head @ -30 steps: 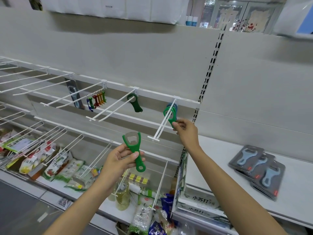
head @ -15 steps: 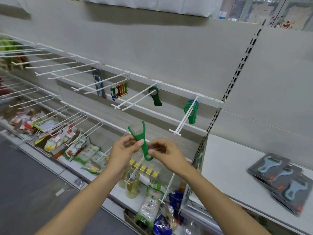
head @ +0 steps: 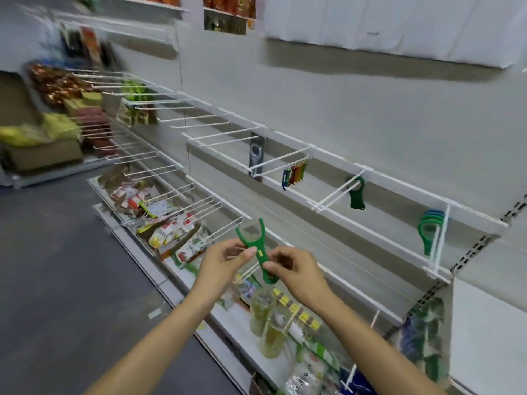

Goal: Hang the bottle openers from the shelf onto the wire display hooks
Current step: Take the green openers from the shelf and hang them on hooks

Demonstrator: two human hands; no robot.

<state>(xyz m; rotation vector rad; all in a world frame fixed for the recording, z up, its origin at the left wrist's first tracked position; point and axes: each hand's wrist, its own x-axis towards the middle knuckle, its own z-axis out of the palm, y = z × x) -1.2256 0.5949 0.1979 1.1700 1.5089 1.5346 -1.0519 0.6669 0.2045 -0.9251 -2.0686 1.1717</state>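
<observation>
Both hands now on green opener, unlike before.

The bottle opener in my fingers looks like matt green plastic with a clear head. The wire display hooks are smooth white-coated metal; the packets below look glossy.

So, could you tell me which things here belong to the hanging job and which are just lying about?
Job: green opener held by left hand and right hand; hung openers; dark opener; hooks.
Lying about: snack packs; bottles; keychains.
</observation>
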